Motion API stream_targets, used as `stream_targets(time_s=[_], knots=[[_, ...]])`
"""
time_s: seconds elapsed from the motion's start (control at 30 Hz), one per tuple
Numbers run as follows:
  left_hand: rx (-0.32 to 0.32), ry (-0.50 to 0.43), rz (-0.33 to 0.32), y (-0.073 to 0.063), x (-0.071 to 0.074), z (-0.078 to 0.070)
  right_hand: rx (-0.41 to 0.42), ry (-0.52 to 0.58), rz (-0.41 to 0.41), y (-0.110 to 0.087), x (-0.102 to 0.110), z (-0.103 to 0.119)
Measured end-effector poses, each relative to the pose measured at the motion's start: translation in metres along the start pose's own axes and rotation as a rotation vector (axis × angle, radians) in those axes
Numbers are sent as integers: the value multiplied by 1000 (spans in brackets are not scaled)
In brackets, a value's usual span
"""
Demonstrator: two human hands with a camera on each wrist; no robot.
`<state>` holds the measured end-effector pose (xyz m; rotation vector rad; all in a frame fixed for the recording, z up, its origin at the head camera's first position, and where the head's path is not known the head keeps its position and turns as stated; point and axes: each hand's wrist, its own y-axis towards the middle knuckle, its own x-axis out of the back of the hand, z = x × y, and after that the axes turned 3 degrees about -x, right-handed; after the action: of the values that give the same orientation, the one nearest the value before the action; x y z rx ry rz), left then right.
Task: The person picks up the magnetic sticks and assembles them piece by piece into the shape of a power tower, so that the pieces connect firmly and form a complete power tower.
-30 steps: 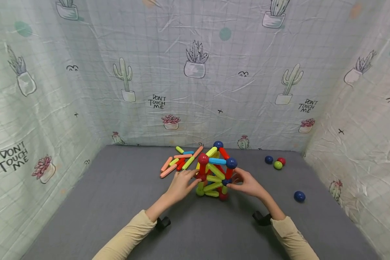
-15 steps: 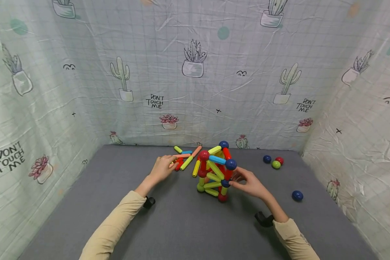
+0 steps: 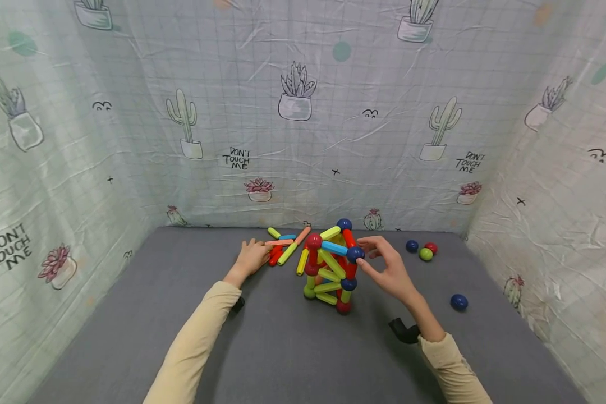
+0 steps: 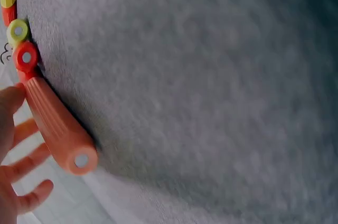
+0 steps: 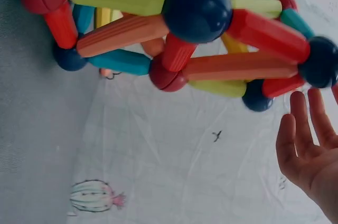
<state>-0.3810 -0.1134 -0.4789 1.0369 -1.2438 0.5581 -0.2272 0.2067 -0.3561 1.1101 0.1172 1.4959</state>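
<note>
Salmon rod, far left: I logged the left hand beside it, fingers apart. Rod-and-ball tower, right: the right hand met its near upper blue ball, fingers spread.

Fingers at orange rod on grey surface

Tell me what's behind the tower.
Beyond the tower, the head view shows the patterned curtain; the table directly behind is largely covered, so what lies there cannot be told.
</note>
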Motion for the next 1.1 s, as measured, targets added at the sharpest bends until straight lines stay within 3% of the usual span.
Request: stream_targets(time_s=[0.13,0.33,0.47,0.77,0.97,1.03,1.1], knots=[[-14,59,-5,-1,1,-2,65,-38,-15,-1,-7,-12],[31,88,137,-6,5,2,89,-52,-34,-4,-14,-33],[27,112,160,-7,7,5,130,-76,-46,-6,-15,-36],[81,69,55,-12,15,9,312,-293,-104,-4,-17,-40],[72,-15,-157,-6,42,-1,361,-367,-133,-5,-19,-41],[67,-105,-235,-1,57,-13,371,-381,-142,-6,-20,-42],[47,-253,-304,5,75,-31,384,-394,-157,-7,-20,-43]])
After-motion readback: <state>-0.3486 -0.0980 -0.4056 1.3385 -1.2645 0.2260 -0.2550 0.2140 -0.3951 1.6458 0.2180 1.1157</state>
